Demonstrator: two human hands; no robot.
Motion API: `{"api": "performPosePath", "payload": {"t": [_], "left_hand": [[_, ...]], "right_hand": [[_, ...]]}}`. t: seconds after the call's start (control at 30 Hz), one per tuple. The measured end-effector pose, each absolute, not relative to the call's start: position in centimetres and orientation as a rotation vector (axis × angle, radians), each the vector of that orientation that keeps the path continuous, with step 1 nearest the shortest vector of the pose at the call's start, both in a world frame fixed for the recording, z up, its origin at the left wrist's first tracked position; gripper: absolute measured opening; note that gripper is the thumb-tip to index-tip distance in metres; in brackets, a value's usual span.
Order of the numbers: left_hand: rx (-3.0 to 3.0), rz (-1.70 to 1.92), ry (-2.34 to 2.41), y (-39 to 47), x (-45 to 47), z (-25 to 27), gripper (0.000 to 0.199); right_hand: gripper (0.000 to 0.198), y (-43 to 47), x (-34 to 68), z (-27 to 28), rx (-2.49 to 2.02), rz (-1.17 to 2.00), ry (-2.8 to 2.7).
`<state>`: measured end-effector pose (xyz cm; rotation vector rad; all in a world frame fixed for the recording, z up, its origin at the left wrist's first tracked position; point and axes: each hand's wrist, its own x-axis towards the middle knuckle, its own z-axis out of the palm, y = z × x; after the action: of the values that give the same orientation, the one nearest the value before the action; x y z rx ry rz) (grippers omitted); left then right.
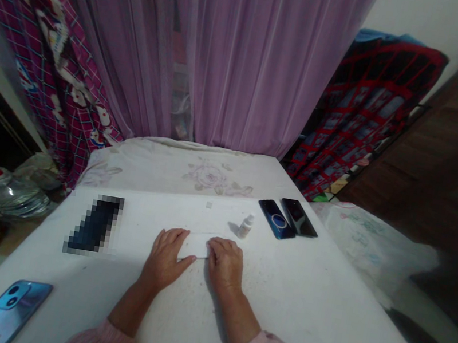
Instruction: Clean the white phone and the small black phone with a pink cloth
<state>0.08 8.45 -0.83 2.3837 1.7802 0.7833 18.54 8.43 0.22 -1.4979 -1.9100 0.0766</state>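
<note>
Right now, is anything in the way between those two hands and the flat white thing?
Nothing visible: the left hand and right hand appear to touch opposite ends of the flat white thing. The small bottle stands just beyond it, not between.

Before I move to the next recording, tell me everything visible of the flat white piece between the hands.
The flat white piece looks thin, plain and roughly rectangular. It lies on the white tabletop, its long side running left to right. The left hand covers its left end, the right hand its right end. Its material cannot be told.
</note>
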Motion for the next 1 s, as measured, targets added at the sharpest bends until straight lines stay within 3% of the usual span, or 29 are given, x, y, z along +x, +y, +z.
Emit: {"api": "performPosePath", "payload": {"t": [0.57,1.0], "left_hand": [[2.41,0.748,1.773,8.5,0.0,-0.6,0.051],[2.414,0.732,1.795,8.4,0.0,-0.7,0.05]], "right_hand": [[0.023,6.7,18.1,-0.1,-1.362,0.13,-1.975],[0.021,7.0,20.7,0.4,-1.518,0.082,-1.927]]}}
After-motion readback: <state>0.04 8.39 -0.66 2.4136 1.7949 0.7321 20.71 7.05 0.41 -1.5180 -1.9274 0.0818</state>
